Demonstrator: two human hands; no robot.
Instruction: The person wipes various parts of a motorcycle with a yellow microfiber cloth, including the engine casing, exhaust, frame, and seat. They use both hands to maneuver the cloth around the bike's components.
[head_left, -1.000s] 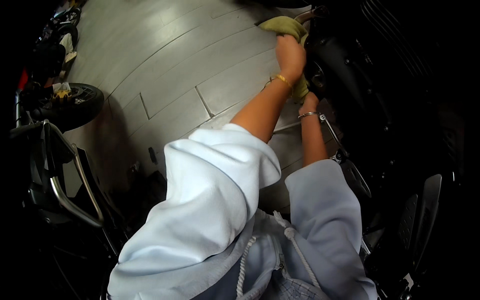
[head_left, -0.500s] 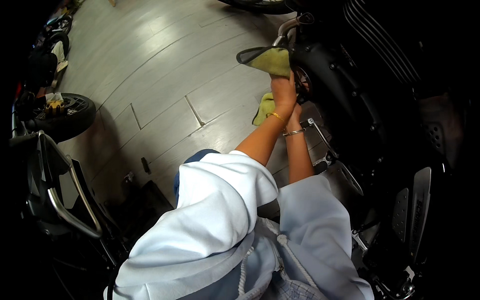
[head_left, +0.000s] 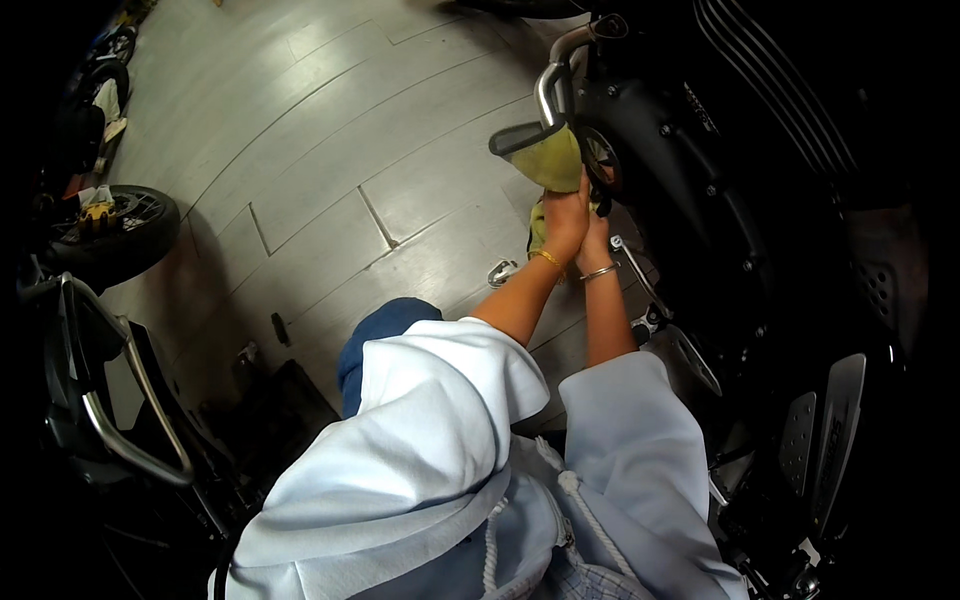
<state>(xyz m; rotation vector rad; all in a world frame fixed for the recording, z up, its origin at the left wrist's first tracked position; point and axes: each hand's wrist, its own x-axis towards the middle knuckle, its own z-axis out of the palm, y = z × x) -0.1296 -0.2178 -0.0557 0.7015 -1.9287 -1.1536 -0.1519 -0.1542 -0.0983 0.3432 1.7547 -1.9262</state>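
My left hand [head_left: 567, 222], with a yellow bracelet at its wrist, is closed on a yellow-green cloth [head_left: 548, 163] with a dark border. The cloth's upper part covers its fingertips and lies against the lower end of a curved metal pipe [head_left: 545, 92] on a black motorcycle. Another fold of the cloth hangs left of the wrist. Close beside and partly behind it is my right hand [head_left: 595, 240], with a silver bangle; its fingers are hidden by the left hand, so its grip does not show.
The black motorcycle [head_left: 690, 190] fills the right side, with a metal foot lever [head_left: 633, 262] right of my hands. A second vehicle with a silver bar [head_left: 135, 415] stands at left, near a wheel [head_left: 125, 235]. Grey tiles [head_left: 330, 150] cover the floor.
Both hands and the cloth have come slightly nearer to me, and more of the metal pipe shows. The hanging fold of cloth shows less. The whole view has shifted a little.
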